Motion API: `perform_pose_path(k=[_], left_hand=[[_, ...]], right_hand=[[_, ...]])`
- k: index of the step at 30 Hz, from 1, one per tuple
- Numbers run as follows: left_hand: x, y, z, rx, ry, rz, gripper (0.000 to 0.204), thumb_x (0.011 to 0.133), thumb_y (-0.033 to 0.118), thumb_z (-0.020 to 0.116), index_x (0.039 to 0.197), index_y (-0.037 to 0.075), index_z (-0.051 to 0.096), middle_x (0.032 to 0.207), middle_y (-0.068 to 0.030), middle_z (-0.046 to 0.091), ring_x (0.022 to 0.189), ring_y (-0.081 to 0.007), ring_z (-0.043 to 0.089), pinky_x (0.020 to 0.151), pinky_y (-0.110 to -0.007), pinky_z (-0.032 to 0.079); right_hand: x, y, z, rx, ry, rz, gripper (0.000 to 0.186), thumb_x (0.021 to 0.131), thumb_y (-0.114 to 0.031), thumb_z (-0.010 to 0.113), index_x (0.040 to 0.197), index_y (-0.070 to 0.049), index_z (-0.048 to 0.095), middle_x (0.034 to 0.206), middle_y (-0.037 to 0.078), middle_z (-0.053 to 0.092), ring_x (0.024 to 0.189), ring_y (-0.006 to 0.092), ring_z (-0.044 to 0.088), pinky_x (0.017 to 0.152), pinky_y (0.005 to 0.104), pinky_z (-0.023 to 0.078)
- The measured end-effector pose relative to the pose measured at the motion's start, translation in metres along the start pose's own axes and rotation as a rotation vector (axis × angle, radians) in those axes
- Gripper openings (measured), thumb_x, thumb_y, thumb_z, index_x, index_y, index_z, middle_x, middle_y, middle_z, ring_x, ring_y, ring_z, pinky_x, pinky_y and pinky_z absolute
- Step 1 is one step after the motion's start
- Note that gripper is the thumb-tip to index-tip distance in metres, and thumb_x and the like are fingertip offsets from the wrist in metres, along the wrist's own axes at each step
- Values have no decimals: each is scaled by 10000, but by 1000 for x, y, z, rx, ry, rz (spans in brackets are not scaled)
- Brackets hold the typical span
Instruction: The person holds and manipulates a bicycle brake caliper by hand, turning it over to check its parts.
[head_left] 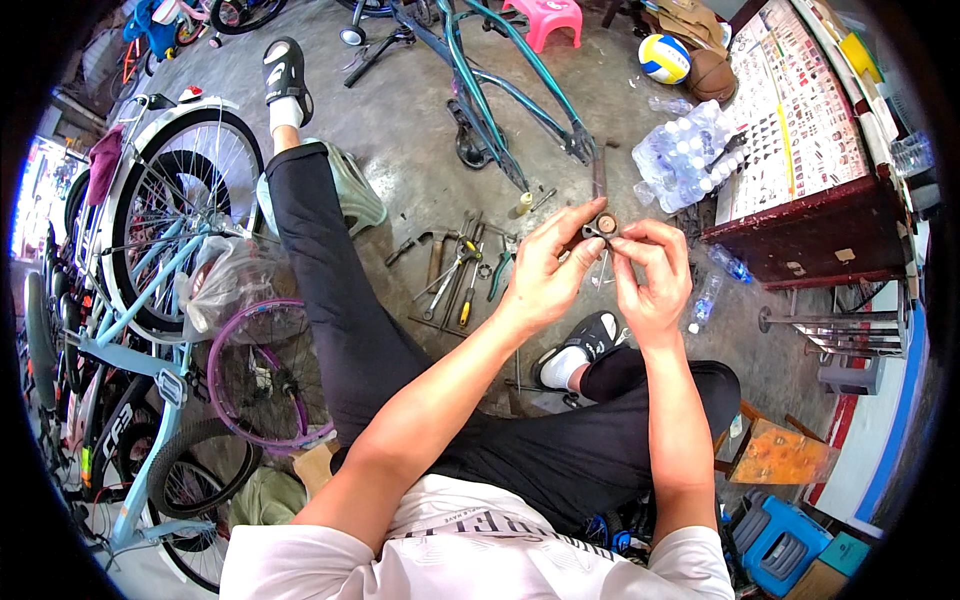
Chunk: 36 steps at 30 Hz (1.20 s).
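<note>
Small dark metal fitting with a round tan face [607,225], raised above the grey concrete floor [400,140]. My left hand [545,268] and right hand [652,285] both pinch it; fingers hide its edges. Loose steel hand tools [436,258] lie on the floor left of my hands, yellow-handled screwdriver [466,312] among them. Teal metal bike frame [479,90] ahead, wrapped clear plastic bottles [685,155] right. My black-trousered left leg [330,270] stretches between tools and purple-rimmed wheel [222,375].

- Small round dark-and-brown part [607,224] between left hand [548,272] and right hand [655,280]
- Metal hand tools [467,248] on grey concrete floor [390,120], right of round purple wheel [215,365]
</note>
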<state>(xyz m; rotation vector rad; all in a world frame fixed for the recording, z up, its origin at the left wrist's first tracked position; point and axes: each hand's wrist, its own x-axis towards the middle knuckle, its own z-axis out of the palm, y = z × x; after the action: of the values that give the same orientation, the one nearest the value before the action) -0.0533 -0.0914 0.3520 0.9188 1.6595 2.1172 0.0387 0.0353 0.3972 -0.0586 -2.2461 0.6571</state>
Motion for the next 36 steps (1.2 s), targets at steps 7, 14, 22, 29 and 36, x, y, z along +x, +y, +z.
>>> perform_pose_path(k=[7,14,22,29,36], left_hand=[[-3,-9,-2,-53,-10,-58,380,1011,16,623,1391,6,610,1182,-72,687,1058,-130,663,904,-277,554],[-4,-4,2,-382,91,-124,265,963,-11,682,1228,-17,676,1110,-76,738,1026,-137,694,892,-300,573],[-6,-3,-2,-377,89,-194,211,956,-16,692,1163,-4,653,1091,-64,732,976,-111,686,836,-278,563],[-5,2,0,-450,75,-257,196,946,-21,693,1135,1,647,1065,-46,727,973,-109,685,856,-274,554],[-5,1,5,-110,172,-84,191,913,-33,703,1094,17,671,1031,-65,748,875,-134,717,814,-305,579]], right_hand=[[-2,-1,-2,12,-48,28,353,770,38,791,1088,-66,679,1065,98,638,919,260,678,789,375,559],[4,-5,-5,178,-138,180,492,767,-9,821,1234,-38,671,1120,120,641,920,228,679,820,355,549],[1,0,-8,197,-168,189,515,752,19,825,1236,-43,661,1111,109,650,899,213,683,797,336,553],[-5,5,-3,215,-144,137,472,765,78,768,1201,-39,628,1107,109,645,897,207,680,811,330,550],[-3,6,-4,323,-135,247,327,839,-25,792,1147,-30,681,1090,93,637,870,170,678,786,303,537]])
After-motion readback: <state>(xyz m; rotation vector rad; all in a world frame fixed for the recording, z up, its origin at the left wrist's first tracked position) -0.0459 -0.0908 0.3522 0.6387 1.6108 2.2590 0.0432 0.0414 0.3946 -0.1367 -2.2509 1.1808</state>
